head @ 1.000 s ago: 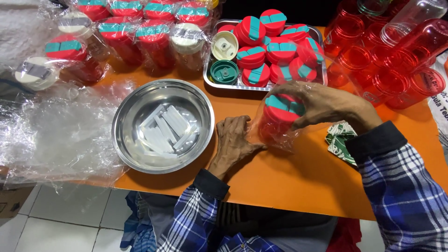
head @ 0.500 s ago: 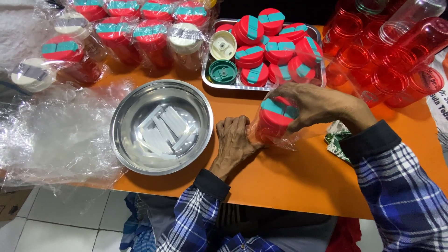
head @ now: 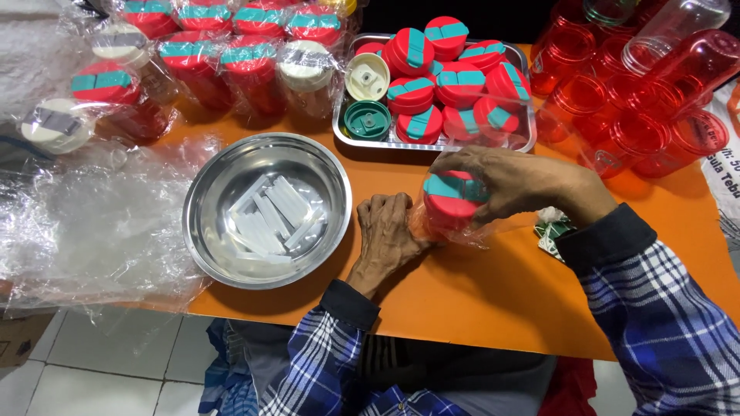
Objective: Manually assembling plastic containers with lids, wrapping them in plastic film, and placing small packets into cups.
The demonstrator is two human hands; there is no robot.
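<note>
A red plastic jar (head: 451,206) with a red and teal lid stands on the orange table (head: 478,293), wrapped in clear plastic film. My right hand (head: 516,181) grips its lid from above. My left hand (head: 389,231) rests on the table with fingers curled against the jar's lower left side, touching the film.
A steel bowl (head: 202,202) holding white strips sits left of my hands. A metal tray (head: 526,137) of red and teal lids is behind. Wrapped jars (head: 247,69) line the back left, empty red jars (head: 640,100) the back right. Loose clear film (head: 85,223) lies at left.
My right hand has moved the wrapped jar slightly left and turned it on the table. My left hand stays pressed against its base.
</note>
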